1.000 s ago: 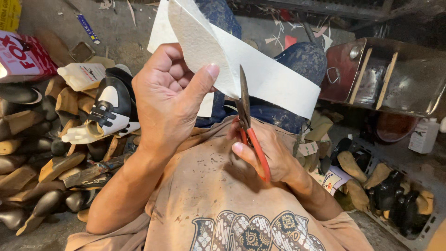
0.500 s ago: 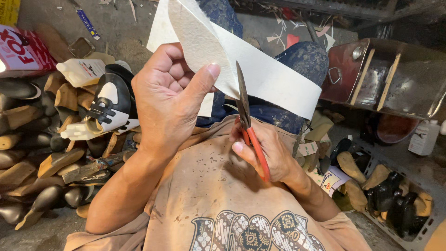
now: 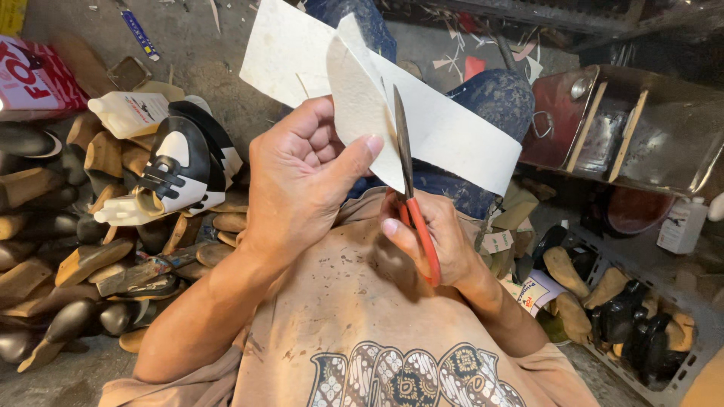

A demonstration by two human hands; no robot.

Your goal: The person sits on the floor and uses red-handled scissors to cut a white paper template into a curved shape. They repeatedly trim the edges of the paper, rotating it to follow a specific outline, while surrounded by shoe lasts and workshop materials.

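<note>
While the sheet (image 3: pixel 460 136) is pinched shut in the left hand (image 3: pixel 302 181) & held up taut above the lap, scissors (image 3: pixel 411 196) are closed in the right hand (image 3: pixel 430 241); blades at sheet's edge, prob. for a clean cut.

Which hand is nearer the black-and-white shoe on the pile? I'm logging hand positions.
Left. The left hand, pinching the white sheet, is just beside the black-and-white shoe; the right hand, holding red-handled scissors, is farther across.

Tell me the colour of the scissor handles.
Red: the scissors have red handles, gripped in the right hand. Seen in the head view.
</note>
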